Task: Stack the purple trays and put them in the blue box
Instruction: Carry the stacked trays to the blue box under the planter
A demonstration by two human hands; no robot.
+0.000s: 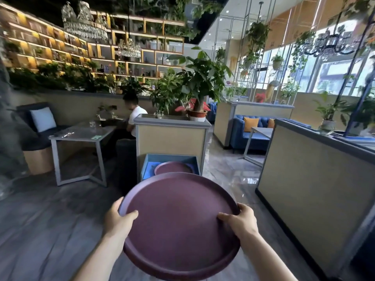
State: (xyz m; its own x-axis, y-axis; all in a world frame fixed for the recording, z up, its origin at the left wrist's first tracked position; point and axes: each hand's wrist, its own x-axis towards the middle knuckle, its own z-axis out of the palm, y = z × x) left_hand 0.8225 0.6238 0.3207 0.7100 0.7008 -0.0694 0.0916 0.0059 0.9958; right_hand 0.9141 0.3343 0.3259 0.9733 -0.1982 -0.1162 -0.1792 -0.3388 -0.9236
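Observation:
I hold a round purple tray (178,224) level in front of me, above the floor. My left hand (118,219) grips its left rim with the thumb on top. My right hand (240,221) grips its right rim the same way. Ahead on the floor stands the blue box (147,165), open at the top, against a beige partition. A second purple tray (172,168) lies inside the box. The near edge of the box is hidden behind the tray I hold.
A beige planter partition (171,136) with potted plants stands right behind the box. A glass-topped table (81,134) is to the left, where a person (135,118) sits. A long beige partition (312,179) runs along the right. Shiny floor lies between them.

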